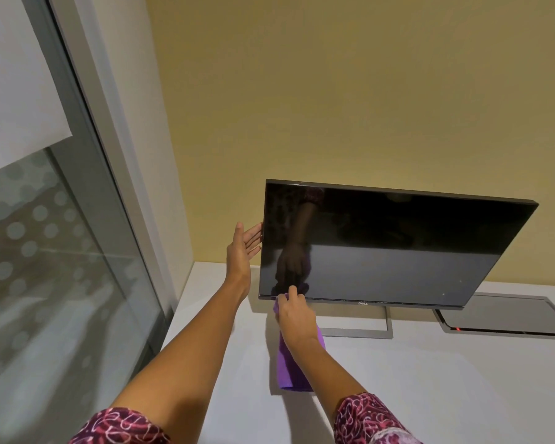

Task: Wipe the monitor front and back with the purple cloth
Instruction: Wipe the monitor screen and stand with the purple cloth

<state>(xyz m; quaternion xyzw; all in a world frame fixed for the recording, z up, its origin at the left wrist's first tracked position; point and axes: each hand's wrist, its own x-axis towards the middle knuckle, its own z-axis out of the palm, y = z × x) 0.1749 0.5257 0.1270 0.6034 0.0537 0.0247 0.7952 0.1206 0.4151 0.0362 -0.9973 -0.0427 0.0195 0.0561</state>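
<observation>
Because the monitor (pixel 398 245) is a thin, wide panel on a slim open-frame stand (pixel 388 328), it is judged light but top-heavy and easy to rock or swivel. The glossy black screen mirrors both arms, so it is likely to show smears and be fragile under point pressure. Best hold: the stiff outer bezel, never the glass. It stands on the white desk (pixel 430 379) close to the far edge and toward the far left corner, with the screen leaning back and turned slightly. A flat grey panel (pixel 500 312) with a small red light lies in the desk by the far right edge. The purple cloth (pixel 290 370) is soft and limp, probably microfibre, light and conforming. Its upper end is bunched against the screen's lower left corner, and the rest hangs below the wrist down to the desk. Left hand (pixel 241 248): spread flat, fingers straight, fingertips touching the monitor's left edge at about mid-height, apparently steadying it. Right hand (pixel 297 318): fingers curled, pinching the cloth and pressing it to the bottom bezel. Judged step: front wipe at the lower left; the back is not visible. Writing: logo (pixel 362 303) at the centre of the bottom bezel reads DELL. No other text is legible.
</observation>
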